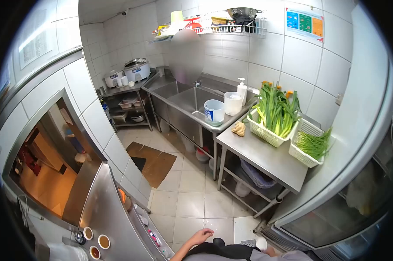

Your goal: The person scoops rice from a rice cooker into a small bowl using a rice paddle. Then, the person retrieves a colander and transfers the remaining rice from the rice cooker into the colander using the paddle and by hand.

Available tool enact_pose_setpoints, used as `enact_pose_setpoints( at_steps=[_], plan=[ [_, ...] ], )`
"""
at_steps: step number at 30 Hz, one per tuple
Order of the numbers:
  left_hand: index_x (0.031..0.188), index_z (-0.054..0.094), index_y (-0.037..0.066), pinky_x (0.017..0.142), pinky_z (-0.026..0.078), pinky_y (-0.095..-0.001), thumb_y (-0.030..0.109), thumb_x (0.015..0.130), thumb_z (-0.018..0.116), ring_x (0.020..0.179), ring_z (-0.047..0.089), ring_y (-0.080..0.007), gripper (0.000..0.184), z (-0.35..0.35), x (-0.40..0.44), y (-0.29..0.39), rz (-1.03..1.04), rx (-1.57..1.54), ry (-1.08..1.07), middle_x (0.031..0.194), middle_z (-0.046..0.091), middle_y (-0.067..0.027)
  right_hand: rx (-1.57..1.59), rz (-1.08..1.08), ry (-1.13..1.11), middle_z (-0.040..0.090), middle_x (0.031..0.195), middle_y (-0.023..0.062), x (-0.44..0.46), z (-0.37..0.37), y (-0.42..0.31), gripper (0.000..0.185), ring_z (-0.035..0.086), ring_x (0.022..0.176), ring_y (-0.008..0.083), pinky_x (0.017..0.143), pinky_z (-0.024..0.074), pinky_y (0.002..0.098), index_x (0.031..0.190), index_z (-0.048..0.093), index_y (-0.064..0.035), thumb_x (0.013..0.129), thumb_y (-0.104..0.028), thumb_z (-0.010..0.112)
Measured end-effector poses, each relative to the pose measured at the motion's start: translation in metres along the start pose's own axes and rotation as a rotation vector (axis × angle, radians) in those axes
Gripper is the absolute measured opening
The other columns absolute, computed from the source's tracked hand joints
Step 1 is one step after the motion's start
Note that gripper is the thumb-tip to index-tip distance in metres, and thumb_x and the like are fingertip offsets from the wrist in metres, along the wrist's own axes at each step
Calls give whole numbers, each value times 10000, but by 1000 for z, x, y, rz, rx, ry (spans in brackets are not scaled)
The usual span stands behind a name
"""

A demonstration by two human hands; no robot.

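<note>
My left hand (201, 236) is at the bottom middle, over the tiled floor. Its fingers are loosely bent and apart, and it holds nothing. Of my right hand (271, 251), only a small part shows at the bottom edge, with its fingers hidden. A white rounded object (261, 243) is right beside it; whether the hand grips it I cannot tell. Ahead on the right, a steel table (268, 158) bears a white basket of leeks (277, 108), a basket of thin green stalks (312, 143) and a piece of ginger root (238, 128).
A steel double sink (192, 101) lines the back wall, with white tubs (214, 111) and a pump bottle (242, 90) on its edge. Cardboard (155, 163) lies on the floor. A glass-door fridge (353, 209) stands right; small sauce cups (103, 241) are on the left counter (96, 200).
</note>
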State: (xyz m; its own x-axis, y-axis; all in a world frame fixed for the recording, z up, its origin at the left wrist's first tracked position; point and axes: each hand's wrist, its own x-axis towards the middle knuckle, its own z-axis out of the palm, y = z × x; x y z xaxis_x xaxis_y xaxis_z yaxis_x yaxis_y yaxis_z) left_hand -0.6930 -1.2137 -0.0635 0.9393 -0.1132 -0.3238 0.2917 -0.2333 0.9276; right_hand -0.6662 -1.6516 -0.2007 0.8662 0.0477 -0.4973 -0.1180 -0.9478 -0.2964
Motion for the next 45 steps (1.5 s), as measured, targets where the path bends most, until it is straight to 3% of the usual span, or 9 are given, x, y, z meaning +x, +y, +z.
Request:
enact_pose_setpoints(
  at_steps=[5, 6, 9, 15, 21, 28, 33, 37, 45],
  plan=[
    [1013, 570, 21, 733, 461, -266, 143, 841, 488, 809, 592, -142, 226, -73, 39, 29, -35, -69, 227, 881, 632, -91, -182, -319, -134, 621, 898, 167, 216, -82, -196, 577, 584, 869, 329, 759, 463, 390, 884, 650, -79, 564, -558, 673],
    [1020, 565, 22, 719, 466, -264, 140, 845, 479, 796, 596, -141, 227, -90, 45, 25, -86, -152, 256, 879, 632, -89, -41, -444, -122, 616, 899, 180, 216, -122, -260, 577, 575, 881, 339, 773, 455, 394, 856, 650, -54, 571, -556, 673],
    [1049, 542, 30, 674, 471, -254, 127, 858, 451, 761, 603, -135, 232, -145, 60, 23, -211, -316, 298, 876, 633, -84, 183, -473, -259, 589, 535, 35, 234, -191, -409, 359, 510, 399, 116, 384, 409, 262, 685, 646, -55, 706, -414, 654],
    [1073, 522, 42, 640, 461, -237, 100, 867, 423, 750, 602, -123, 235, -291, 117, 55, -152, -367, 295, 872, 631, -69, 538, -522, -386, 603, 607, 8, 215, -345, -574, 271, 523, 440, 91, 413, 426, 238, 781, 618, -66, 765, -337, 613],
    [1045, 526, 41, 695, 459, -247, 80, 854, 468, 791, 590, -128, 204, -449, 223, 157, 150, -60, 355, 933, 611, -73, 556, -683, 315, 581, 577, 17, 231, -547, -637, 220, 527, 503, 71, 479, 437, 239, 879, 668, -84, 770, -258, 590],
    [1029, 531, 5, 706, 454, -256, 111, 876, 466, 823, 588, -139, 197, -501, 325, 239, 261, -187, 328, 943, 612, -88, 431, -955, 1180, 539, 614, 27, 247, -795, -719, 176, 516, 460, 83, 413, 427, 241, 814, 613, -37, 792, -210, 595],
    [1023, 536, 3, 697, 452, -241, 104, 878, 465, 807, 592, -142, 191, -519, 380, 253, 305, -239, 416, 921, 617, -90, -152, -752, 1824, 573, 871, 150, 270, -944, -768, 296, 585, 704, 302, 664, 451, 372, 943, 581, -3, 788, -255, 579],
    [973, 552, -2, 682, 451, -233, 82, 878, 455, 788, 591, -138, 160, -534, 402, 260, 286, -288, 573, 880, 620, -90, 6, -524, 1890, 608, 852, 229, 305, -1034, -795, 182, 602, 874, 312, 730, 483, 408, 825, 644, -23, 667, -104, 607],
    [945, 545, 9, 614, 472, -227, 94, 877, 453, 728, 607, -139, 142, -580, 452, 257, 328, -303, 713, 830, 628, -84, -251, -167, 1652, 608, 812, 225, 323, -1106, -818, 212, 604, 822, 335, 693, 493, 384, 748, 644, 3, 546, -58, 660]
  ],
)
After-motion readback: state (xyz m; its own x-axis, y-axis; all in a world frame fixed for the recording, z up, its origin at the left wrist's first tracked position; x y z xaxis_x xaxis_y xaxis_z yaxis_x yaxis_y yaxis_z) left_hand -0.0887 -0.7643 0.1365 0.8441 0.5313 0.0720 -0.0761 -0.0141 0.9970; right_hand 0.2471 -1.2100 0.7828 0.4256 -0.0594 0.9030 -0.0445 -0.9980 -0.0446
